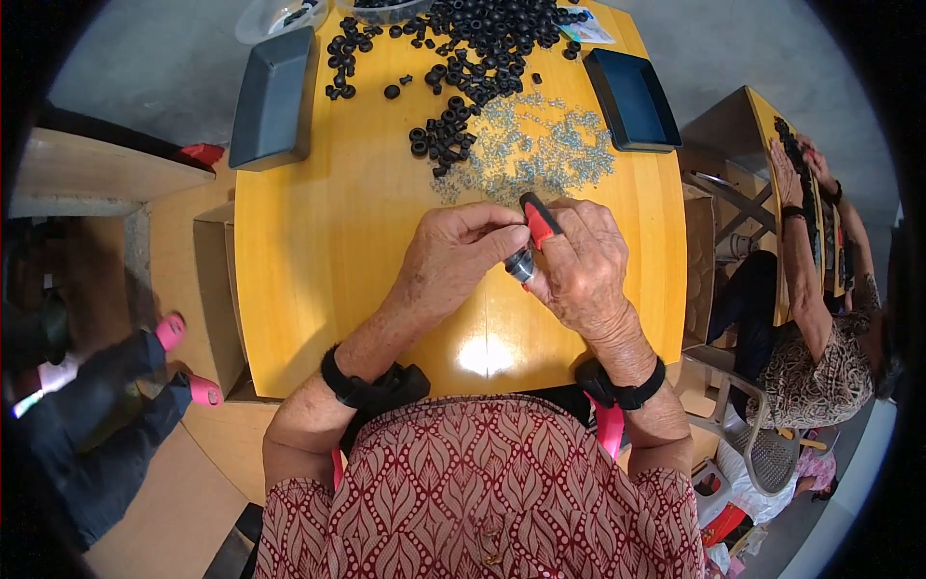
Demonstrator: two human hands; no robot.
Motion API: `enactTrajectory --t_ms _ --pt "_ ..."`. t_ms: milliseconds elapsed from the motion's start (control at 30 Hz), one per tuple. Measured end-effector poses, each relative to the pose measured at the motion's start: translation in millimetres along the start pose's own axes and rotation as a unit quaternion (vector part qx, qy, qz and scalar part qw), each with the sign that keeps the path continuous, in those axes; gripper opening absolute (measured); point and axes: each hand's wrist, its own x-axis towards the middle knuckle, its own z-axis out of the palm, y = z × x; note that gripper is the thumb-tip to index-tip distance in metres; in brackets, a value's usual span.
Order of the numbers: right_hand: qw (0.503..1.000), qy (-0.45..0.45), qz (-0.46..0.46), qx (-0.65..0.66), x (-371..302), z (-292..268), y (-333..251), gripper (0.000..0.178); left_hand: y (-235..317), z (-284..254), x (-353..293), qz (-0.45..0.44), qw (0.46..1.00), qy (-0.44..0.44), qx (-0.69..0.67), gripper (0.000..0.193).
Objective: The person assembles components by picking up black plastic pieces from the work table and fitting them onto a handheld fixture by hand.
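Above the near half of the yellow table (328,222), my two hands meet. My left hand (446,253) is closed, its thumb and index finger pinched together against the right fingertips. Also closed is my right hand (584,259), with a red and black finger cover (540,220) on its index finger. A dark, shiny cap-like piece (520,264) sits at the right thumb tip; whether it is worn or held I cannot tell. Whatever is pinched between the fingertips is too small or hidden. Just beyond the hands lie many small clear, silvery pieces (540,145).
A heap of black ring-shaped parts (492,29) covers the far side. A grey tray (275,96) stands at the far left, a dark blue tray (632,101) at the far right. Another person (815,347) works at a table on the right; someone's pink-shod feet (188,357) show at left.
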Motion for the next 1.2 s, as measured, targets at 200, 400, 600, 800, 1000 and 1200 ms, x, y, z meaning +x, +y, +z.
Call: enactTrajectory --t_ms 200,400,600,800,1000,1200 --pt "1.000 -0.021 0.012 -0.010 -2 -2 -1 0.044 -11 2 -1 0.002 1.000 0.022 -0.013 0.019" --pt "0.999 -0.043 0.019 -0.007 1 -6 -1 0.039 -15 2 -3 -0.008 0.999 0.022 -0.037 0.020" --pt "0.999 -0.014 -0.023 0.028 -2 2 7 0.028 -13 1 -4 -0.034 0.999 0.013 -0.018 0.020" --pt "0.999 -0.003 -0.009 0.050 0 2 11 0.026 -11 0 -6 -0.025 0.999 0.003 0.028 0.025" --pt "0.996 -0.018 -0.020 0.080 -4 7 11 0.025 -20 -4 -4 -0.008 0.995 -0.003 0.097 0.024" --pt "0.996 -0.039 -0.010 0.084 -13 7 10 0.026 -17 -5 -6 -0.027 0.994 -0.033 0.102 0.026"
